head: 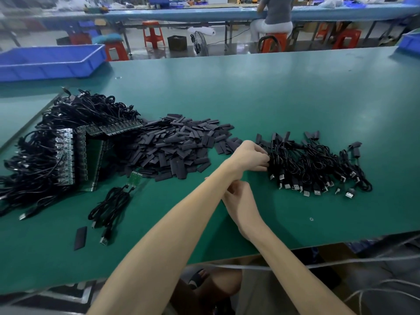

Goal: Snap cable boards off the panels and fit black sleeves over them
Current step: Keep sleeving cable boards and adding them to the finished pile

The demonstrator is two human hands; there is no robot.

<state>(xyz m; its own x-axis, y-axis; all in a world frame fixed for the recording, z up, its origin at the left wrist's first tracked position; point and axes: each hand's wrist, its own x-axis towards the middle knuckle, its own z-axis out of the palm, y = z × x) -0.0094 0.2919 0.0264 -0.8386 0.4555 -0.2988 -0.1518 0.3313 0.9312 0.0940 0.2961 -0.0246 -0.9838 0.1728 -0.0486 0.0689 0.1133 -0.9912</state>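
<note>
A heap of green panels (pixel 68 155) with black cables attached lies at the left of the green table (pixel 272 92). Beside it is a pile of flat black sleeves (pixel 177 146). To the right lies a bundle of sleeved cables (pixel 318 164) with USB plugs. My left hand (pixel 250 155) reaches across to that bundle's left edge, its fingers curled into the cables there. My right hand (pixel 238 198) sits below the left forearm with curled fingers, partly hidden; I cannot tell whether it holds anything. A snapped-off board (pixel 134 178) with its cables (pixel 111 205) and one loose sleeve (pixel 80 237) lie near the front left.
A blue bin (pixel 50 62) stands at the table's far left and another blue bin (pixel 409 42) at the far right. The table's front edge (pixel 295 246) runs close below my arms. Beyond the table are red stools and a seated person at another bench.
</note>
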